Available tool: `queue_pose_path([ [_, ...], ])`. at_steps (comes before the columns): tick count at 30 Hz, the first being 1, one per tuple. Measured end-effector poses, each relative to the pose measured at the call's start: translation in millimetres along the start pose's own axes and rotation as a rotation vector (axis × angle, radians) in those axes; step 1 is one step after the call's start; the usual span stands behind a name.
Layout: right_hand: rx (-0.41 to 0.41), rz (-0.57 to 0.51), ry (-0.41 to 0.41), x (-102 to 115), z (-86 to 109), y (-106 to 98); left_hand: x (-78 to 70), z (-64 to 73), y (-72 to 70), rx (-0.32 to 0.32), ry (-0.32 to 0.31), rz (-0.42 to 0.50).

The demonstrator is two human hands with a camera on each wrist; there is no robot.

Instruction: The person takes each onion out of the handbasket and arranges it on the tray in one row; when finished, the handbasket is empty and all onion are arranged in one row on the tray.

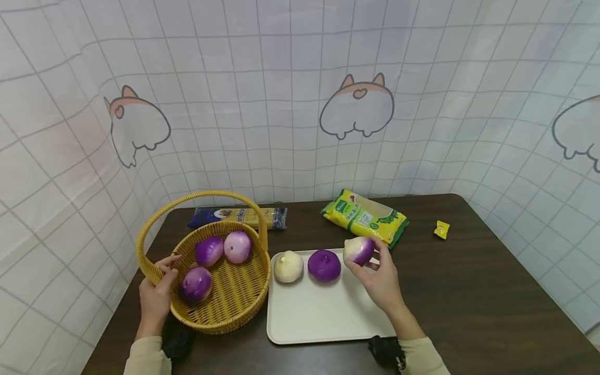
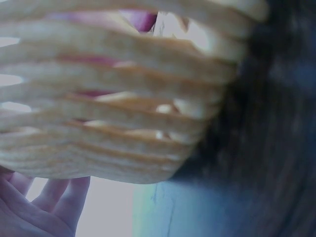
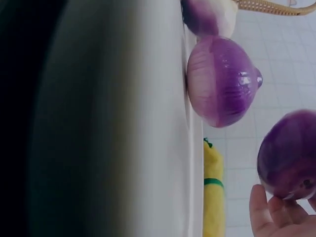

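My right hand (image 1: 382,281) pinches a white-and-purple onion (image 1: 358,251) over the far right part of the white tray (image 1: 328,317). In the right wrist view, the held onion (image 3: 291,153) is apart from the tray. On the tray sit a pale onion (image 1: 288,266) and a deep purple onion (image 1: 324,266), side by side along the far edge. My left hand (image 1: 157,294) holds the yellow wicker basket (image 1: 234,325) at its left side, where the handle meets the rim. Inside the basket lie three purplish onions (image 1: 196,285). The basket's weave (image 2: 113,98) fills much of the left wrist view.
Behind the basket lies a blue-and-yellow pasta packet (image 1: 239,216). A yellow-green Knorr bag (image 1: 365,216) lies behind the tray, near the held onion. A small yellow wrapped piece (image 1: 441,229) sits farther right on the dark table (image 1: 487,302). A white gridded curtain (image 1: 290,130) surrounds the table.
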State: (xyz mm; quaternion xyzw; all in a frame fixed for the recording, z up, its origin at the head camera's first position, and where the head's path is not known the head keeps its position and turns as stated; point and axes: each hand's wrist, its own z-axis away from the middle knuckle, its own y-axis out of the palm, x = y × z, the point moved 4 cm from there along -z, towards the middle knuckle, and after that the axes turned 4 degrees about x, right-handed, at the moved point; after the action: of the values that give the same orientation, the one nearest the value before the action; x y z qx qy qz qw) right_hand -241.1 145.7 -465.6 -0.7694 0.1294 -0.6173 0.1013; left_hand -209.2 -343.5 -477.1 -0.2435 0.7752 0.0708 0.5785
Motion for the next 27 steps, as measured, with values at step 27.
queue_pose_path([
  [27, 0.029, 0.040, 0.272, -41.0, -6.9, -0.5, -1.3, -1.1, 1.4, 0.005, -0.028, -0.028],
])
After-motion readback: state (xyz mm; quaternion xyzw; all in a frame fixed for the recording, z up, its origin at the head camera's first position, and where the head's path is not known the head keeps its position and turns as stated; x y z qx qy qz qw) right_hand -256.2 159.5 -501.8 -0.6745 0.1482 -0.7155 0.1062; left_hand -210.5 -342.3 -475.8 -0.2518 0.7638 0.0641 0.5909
